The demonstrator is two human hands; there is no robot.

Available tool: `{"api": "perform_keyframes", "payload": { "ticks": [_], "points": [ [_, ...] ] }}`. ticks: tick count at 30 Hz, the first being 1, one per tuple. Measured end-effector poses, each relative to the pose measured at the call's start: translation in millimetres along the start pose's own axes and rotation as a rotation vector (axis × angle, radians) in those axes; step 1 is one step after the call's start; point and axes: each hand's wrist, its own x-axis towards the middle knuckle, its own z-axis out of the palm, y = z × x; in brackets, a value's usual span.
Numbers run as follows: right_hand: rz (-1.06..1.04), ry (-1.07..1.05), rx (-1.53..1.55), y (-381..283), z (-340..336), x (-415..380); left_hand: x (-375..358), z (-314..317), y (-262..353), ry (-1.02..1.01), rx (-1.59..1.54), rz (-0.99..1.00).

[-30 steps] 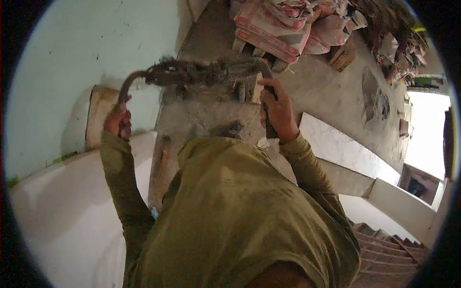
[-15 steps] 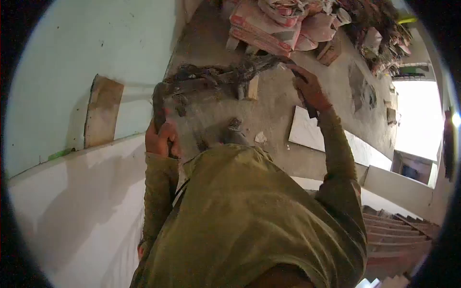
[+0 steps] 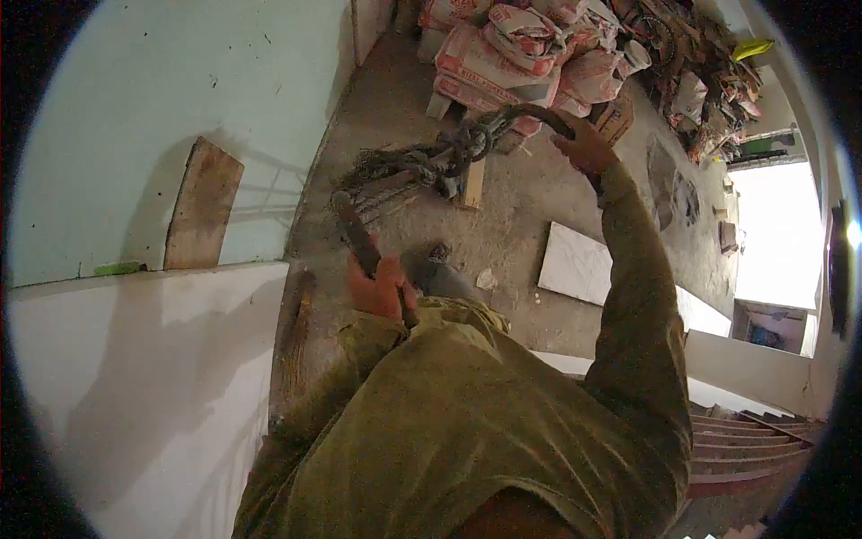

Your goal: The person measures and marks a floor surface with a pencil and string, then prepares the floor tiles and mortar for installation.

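A thick dark rope, tangled and knotted in its middle, hangs across in front of me above the floor. My left hand is closed around one end of it, close to my shirt front. From there the rope rises up and left to the knotted bundle. My right hand grips the other end, which arches over from the knots. The fingers of the right hand show only in part.
Red and white sacks are stacked ahead, beside a scrap pile. A white slab and a small wood block lie on the floor. A board leans on the left wall. Stairs are at lower right.
My left hand has moved right and slightly down, closer to my body, with its rope end. My right hand has shifted slightly up. The knotted bundle now appears sharper and slightly lower.
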Motion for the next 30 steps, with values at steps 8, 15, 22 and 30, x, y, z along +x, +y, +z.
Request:
{"api": "perform_keyframes", "payload": {
  "ticks": [8,15,22,30],
  "points": [
    [-0.159,-0.050,-0.071,28,4,23,3,4,7,-0.001,0.058,-0.054],
    [0.316,-0.181,0.431,16,3,1,10,6,36,0.072,0.107,-0.252],
    [-0.015,-0.214,0.304,27,-20,57,32,-15,7,0.031,0.034,-0.140],
    [-0.064,-0.530,-0.141,37,-86,266,77,86,-46,0.336,-0.182,-0.061]
  ]
}}
